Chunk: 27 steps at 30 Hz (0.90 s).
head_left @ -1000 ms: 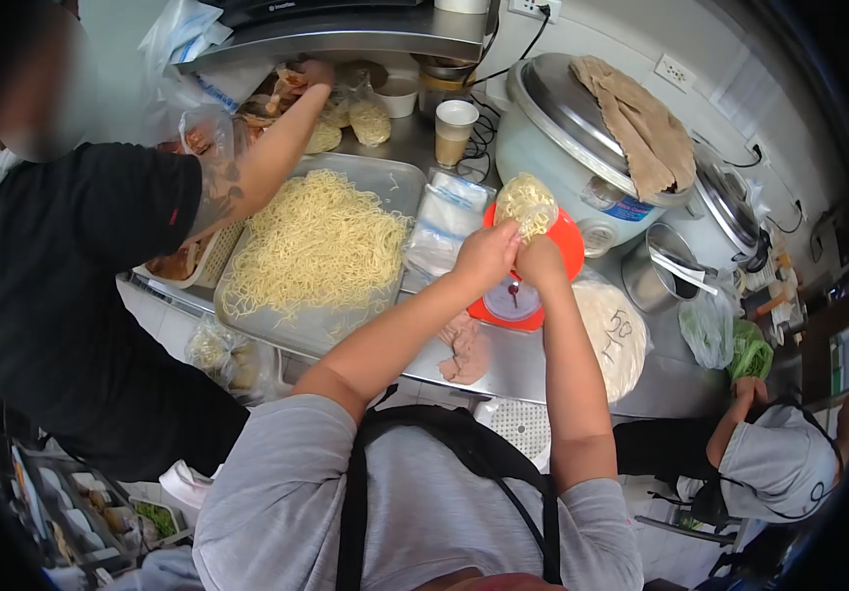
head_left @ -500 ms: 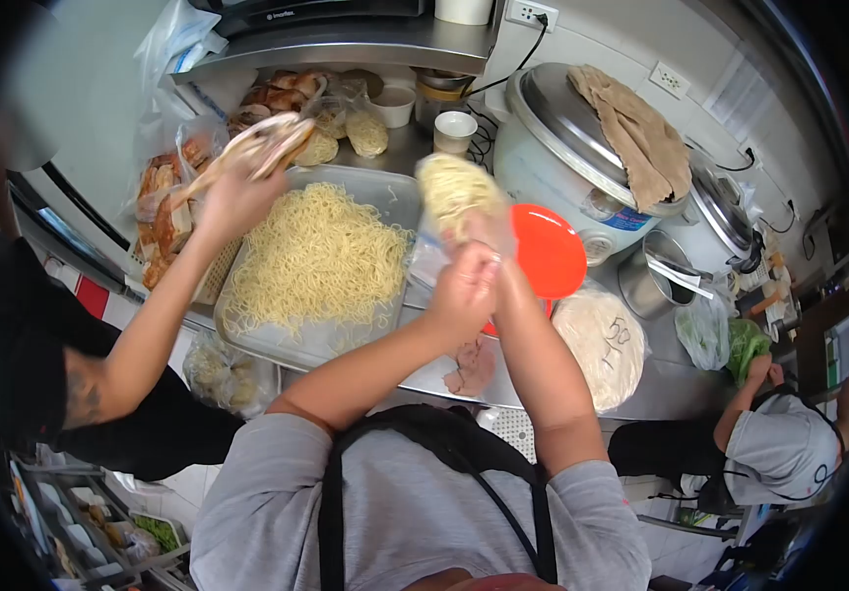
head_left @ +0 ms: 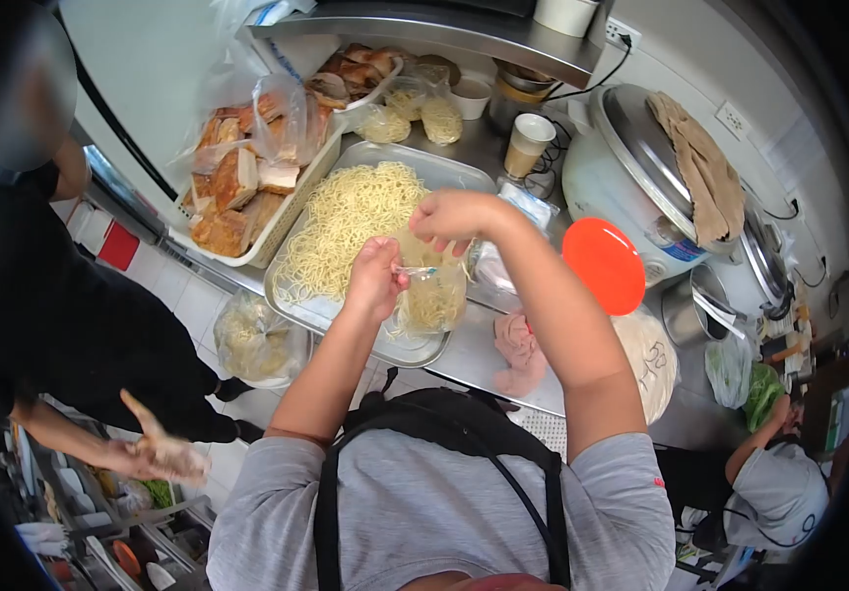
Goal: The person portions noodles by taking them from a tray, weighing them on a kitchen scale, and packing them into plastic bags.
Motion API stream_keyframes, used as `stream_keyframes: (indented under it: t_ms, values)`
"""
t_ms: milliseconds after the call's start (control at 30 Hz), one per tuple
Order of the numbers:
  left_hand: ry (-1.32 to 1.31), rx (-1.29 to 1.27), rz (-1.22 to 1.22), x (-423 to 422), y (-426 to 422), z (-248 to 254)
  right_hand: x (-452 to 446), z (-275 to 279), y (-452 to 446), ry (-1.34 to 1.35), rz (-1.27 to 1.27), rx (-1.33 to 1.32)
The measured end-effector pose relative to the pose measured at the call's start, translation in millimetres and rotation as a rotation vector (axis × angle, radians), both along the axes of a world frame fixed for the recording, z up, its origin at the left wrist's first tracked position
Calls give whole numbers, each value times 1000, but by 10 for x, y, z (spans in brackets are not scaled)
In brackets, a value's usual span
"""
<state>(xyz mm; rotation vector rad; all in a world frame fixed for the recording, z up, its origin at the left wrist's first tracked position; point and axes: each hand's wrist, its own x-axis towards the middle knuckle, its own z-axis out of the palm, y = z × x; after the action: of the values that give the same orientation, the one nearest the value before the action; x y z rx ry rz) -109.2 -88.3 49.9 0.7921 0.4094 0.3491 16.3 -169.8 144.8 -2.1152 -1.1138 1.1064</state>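
Observation:
My left hand (head_left: 375,277) is closed, pinching the gathered neck of a clear plastic bag (head_left: 432,297) with pale yellow noodles inside. A small teal bit shows at the neck by my fingertips. Just above the bag, my right hand (head_left: 456,217) curls its fingers downward; anything thin between them is too small to make out. The bag hangs over the right side of a metal tray (head_left: 360,342) that bears a large heap of loose yellow noodles (head_left: 346,231).
Left of the tray stands a basket (head_left: 292,202) of roasted meat (head_left: 237,177). To the right are a pink cloth-like item (head_left: 518,355), a red plate (head_left: 604,264) and a large lidded cooker (head_left: 621,177). A co-worker in black (head_left: 80,305) stands left; another person (head_left: 779,492) works right.
The noodle bag has come down and left from beside the red plate to over the tray, and my hands have moved apart. The co-worker's hand with a meat piece has withdrawn to the lower left.

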Motion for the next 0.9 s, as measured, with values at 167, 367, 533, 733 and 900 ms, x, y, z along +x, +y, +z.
stream_keyframes:
  t_ms: [167,367,533,733,900]
  values:
    - [27,-11,-47,-58,158,46,17,167,-241,-343,-74,208]
    - [28,-3,-127,-59,274,32,7,-555,-342,-623,-65,15]
    - [33,33,-190,-69,312,98,-132,109,-239,-409,-206,208]
    - [-4,55,-263,-92,512,87,-162,-769,-378,-421,-233,647]
    - [12,200,-336,-166,741,157,-235,-1141,-126,-27,-244,304]
